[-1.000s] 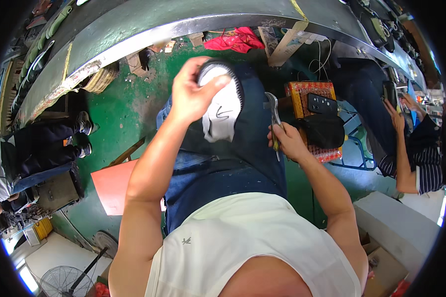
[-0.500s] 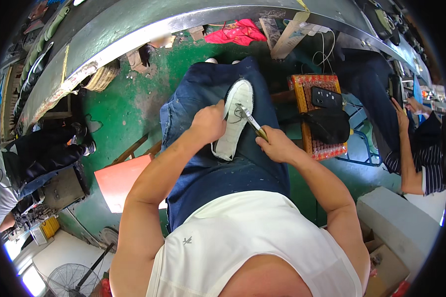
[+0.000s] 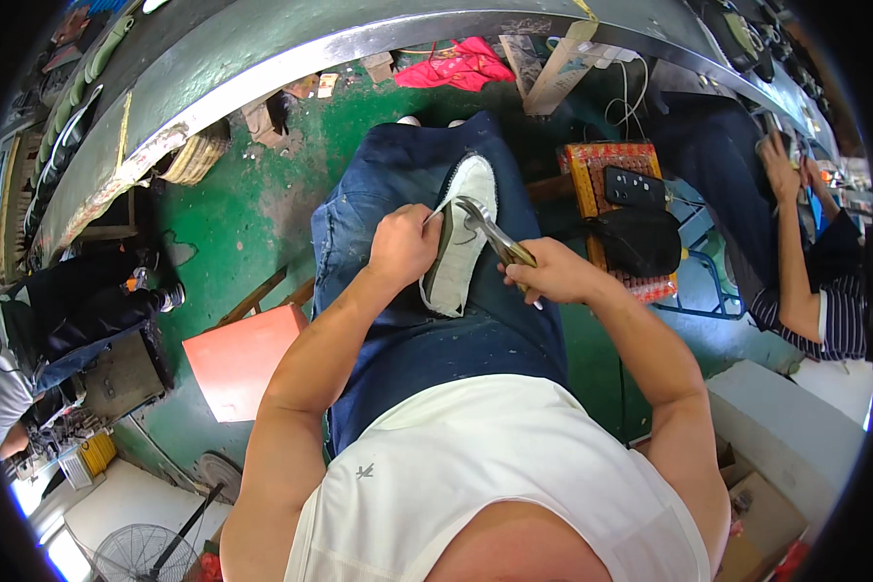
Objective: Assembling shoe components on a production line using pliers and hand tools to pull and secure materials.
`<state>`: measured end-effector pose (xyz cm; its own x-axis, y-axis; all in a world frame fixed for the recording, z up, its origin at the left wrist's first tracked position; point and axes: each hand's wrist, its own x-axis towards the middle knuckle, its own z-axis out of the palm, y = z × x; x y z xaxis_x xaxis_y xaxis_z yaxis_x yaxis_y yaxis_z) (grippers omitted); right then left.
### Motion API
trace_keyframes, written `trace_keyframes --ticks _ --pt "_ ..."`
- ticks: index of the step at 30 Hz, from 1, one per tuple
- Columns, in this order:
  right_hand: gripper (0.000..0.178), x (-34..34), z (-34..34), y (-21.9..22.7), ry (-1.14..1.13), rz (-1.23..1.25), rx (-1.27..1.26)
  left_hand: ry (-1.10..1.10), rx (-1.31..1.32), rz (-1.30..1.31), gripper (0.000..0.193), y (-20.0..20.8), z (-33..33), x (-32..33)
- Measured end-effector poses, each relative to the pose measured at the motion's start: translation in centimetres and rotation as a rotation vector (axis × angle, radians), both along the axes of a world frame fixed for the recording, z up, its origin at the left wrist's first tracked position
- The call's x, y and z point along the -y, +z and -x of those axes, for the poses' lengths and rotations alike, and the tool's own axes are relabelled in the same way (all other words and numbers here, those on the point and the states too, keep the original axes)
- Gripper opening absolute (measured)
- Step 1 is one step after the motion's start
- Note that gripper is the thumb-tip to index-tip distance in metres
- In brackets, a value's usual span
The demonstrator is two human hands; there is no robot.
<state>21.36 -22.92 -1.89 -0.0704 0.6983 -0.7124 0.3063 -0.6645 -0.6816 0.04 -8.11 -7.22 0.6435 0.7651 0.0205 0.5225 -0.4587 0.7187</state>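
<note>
A shoe upper [image 3: 453, 267] with a pale underside and dark edging lies bottom up across my lap, its rounded toe pointing away from me. My left hand [image 3: 404, 244] is closed at its left edge, the fingertips gripping the rim about halfway along. Wrapped in my right hand [image 3: 548, 272] are metal pliers [image 3: 495, 231] with brassy handles. Their curved jaws rest over the middle of the shoe's underside, near a loose dark cord [image 3: 471, 225]. Whether the jaws hold the cord cannot be made out.
On my right stands a beaded seat [image 3: 587, 179] bearing a phone [image 3: 634, 186] and a black pouch [image 3: 640, 242]. A salmon-coloured box [image 3: 242, 359] is at my left. Ahead runs a long metal-edged bench [image 3: 291, 73]. A co-worker's arm [image 3: 795, 281] shows at far right, and another person sits far left.
The pliers' jaws have shifted slightly left over the shoe, and their handles have spread in my right hand. My left hand has moved slightly down and left. The co-worker's hands have moved.
</note>
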Motion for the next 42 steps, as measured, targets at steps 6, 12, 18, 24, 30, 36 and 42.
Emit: trace_keyframes --ticks 6,12,18,24,30,36,42 --pt "0.019 -1.9 0.6 -0.4 0.05 -0.195 0.11 -0.031 0.056 -0.103 0.022 -0.2 -0.5 0.6" --pt "0.024 -2.4 -1.4 0.6 0.021 0.066 -0.075 -0.047 0.084 -0.128 0.023 0.3 -0.8 1.5" --pt "0.023 -8.2 -3.7 4.7 0.416 0.246 0.056 0.055 0.093 0.09 0.026 -0.5 -1.4 0.4" --pt "0.029 -5.9 -1.3 -0.2 0.434 -0.276 0.419 0.213 0.742 1.633 0.048 -5.1 -0.6 -0.8" --pt "0.03 -2.6 1.8 -3.1 0.057 -0.259 0.325 0.21 0.569 1.309 0.063 -3.9 -1.5 -1.5" --pt "0.026 -1.7 2.1 -4.5 -0.32 0.089 -0.336 0.242 0.597 1.363 0.057 -4.1 -2.2 -0.7" --pt "0.024 0.4 2.0 -7.1 -0.532 0.125 -0.671 0.25 0.478 1.404 0.052 -2.9 -3.2 -1.0"
